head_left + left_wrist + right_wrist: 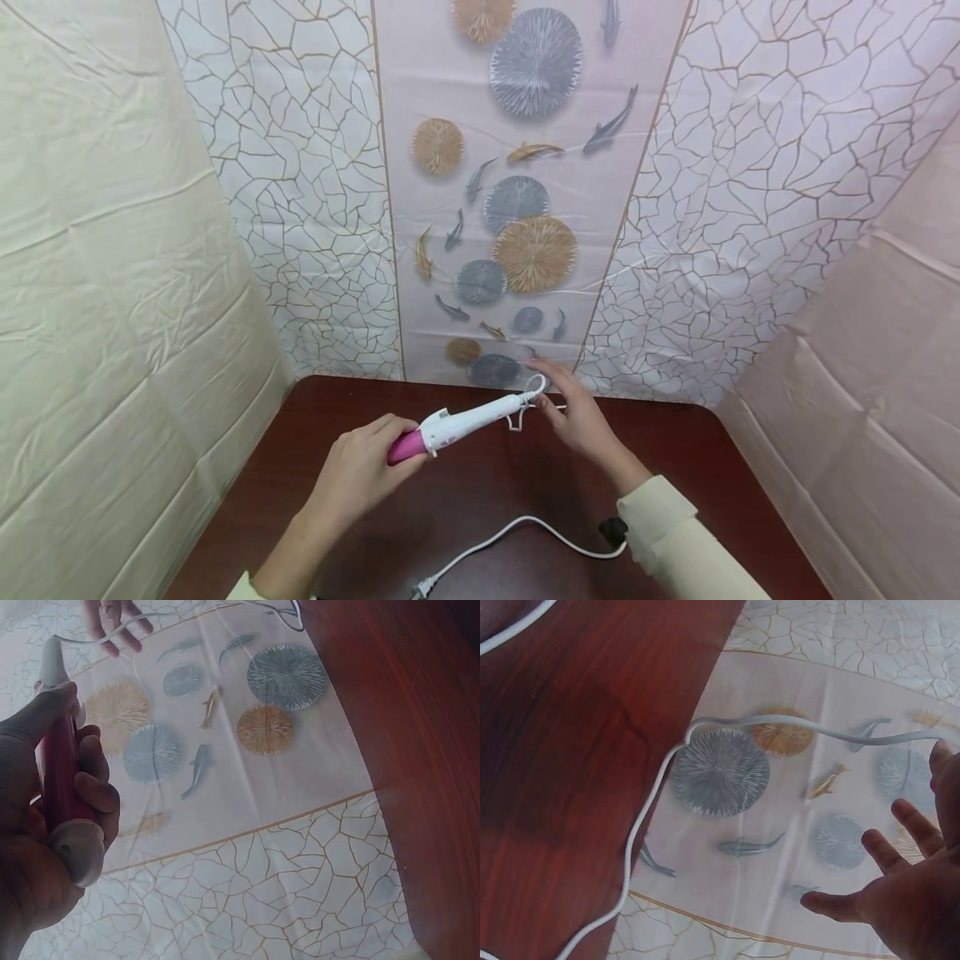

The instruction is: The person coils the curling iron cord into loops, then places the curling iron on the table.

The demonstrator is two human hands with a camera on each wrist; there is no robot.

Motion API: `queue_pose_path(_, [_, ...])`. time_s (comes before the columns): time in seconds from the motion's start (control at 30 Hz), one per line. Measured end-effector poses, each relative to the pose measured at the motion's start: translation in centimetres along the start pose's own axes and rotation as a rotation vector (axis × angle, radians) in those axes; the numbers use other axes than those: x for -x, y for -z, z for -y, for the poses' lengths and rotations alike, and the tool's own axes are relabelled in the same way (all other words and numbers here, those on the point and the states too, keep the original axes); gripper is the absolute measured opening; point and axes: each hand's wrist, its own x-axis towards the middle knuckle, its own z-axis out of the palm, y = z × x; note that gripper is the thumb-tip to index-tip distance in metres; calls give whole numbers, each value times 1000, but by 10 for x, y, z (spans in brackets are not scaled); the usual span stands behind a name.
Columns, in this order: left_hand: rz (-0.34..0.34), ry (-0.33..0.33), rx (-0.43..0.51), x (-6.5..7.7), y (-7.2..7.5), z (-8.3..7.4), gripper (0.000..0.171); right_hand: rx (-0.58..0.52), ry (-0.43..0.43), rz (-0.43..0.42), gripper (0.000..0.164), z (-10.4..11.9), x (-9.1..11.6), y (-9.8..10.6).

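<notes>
A pink and white hair styling iron (468, 422) is held slanted above the table. My left hand (358, 468) grips its pink end, thumb and fingers wrapped round the barrel, as the left wrist view also shows with the light tip (79, 851) sticking out below the palm. Near the white handle's cord end is my right hand (583, 423), its fingers spread and extended. In the right wrist view the white cord (780, 720) runs up to the topmost digit of that hand, while the other fingers (889, 855) stand apart from it.
The dark red-brown table (450, 508) carries a lower stretch of the cord, ending in a two-pin plug (422, 588) at the front edge. A dark band (613, 531) shows by the right sleeve (660, 517). Patterned cloth (315, 208) hangs behind, with pale cloth at both sides.
</notes>
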Motion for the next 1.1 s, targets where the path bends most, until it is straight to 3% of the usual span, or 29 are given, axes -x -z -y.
queue_pose_path(0.2, [-18, -16, 17, -1, -1, -2, 40, -107, -55, 43, 43, -3, 3, -7])
queue_pose_path(0.43, [-42, -23, 41, -3, -1, -2, 41, -395, -183, 125, 31, -2, 9, -7])
queue_pose_path(0.67, [-132, -107, 75, -5, -1, 1, 43, -467, -141, 178, 27, -2, 15, -10])
queue_pose_path(0.83, [-160, -134, 107, -5, -2, 4, 47, -475, -163, 126, 29, -7, 19, -10])
queue_pose_path(1.0, [-151, -160, 147, -4, -2, 5, 52, -581, -257, 62, 32, -13, 21, -8])
queue_pose_path(1.1, [-150, -177, 161, -4, -1, 5, 51, -542, -303, 2, 28, -12, 21, -7])
